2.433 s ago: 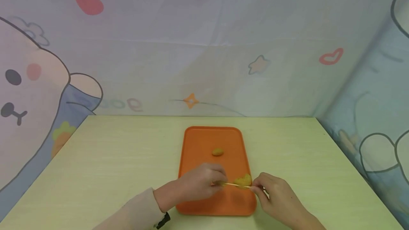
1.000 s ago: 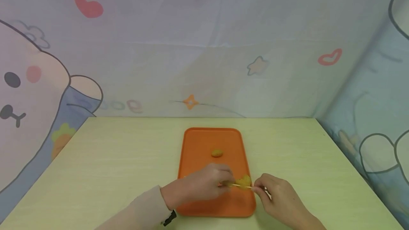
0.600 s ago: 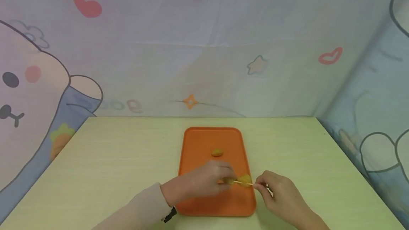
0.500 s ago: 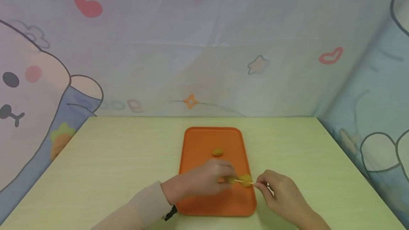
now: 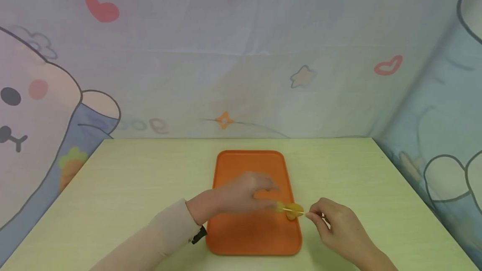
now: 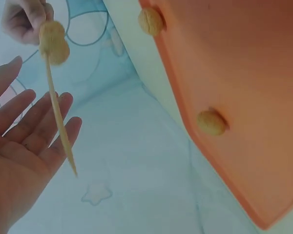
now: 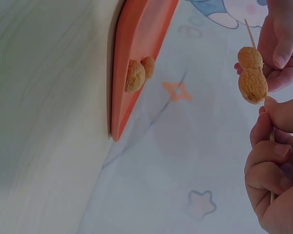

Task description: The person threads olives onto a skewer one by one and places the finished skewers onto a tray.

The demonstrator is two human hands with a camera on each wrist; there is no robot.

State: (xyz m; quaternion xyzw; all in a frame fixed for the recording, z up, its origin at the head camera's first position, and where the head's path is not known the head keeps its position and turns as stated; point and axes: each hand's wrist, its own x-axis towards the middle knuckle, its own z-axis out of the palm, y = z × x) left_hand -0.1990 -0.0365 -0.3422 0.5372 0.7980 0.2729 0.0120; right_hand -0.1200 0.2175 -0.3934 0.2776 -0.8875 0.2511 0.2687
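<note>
My right hand [image 5: 340,225] grips the lower end of a thin wooden skewer [image 7: 250,34]. Two wrinkled golden-brown fried balls are threaded on it, a larger ball [image 7: 254,85] by my fingertips and a smaller ball [image 7: 250,57] further along. Beyond them the skewer's pointed end sticks out bare. My left hand [image 5: 244,193] is spread beside that bare end, thumb and fingers apart, holding nothing; its palm shows in the left wrist view. Two loose balls, a near ball [image 6: 151,21] and a far ball [image 6: 211,122], lie on the orange tray [image 5: 260,237]. In the head view my left hand hides them.
The tray lies lengthwise on a pale wooden table [image 5: 150,175], its raised rim all around. Behind the table's back edge hangs a cloth backdrop [image 5: 233,53] printed with cartoon figures, which continues along the right side.
My left hand has let go of the smaller ball on the skewer, spread its fingers and moved up and slightly back. My right hand and the skewer have shifted a little to the right.
</note>
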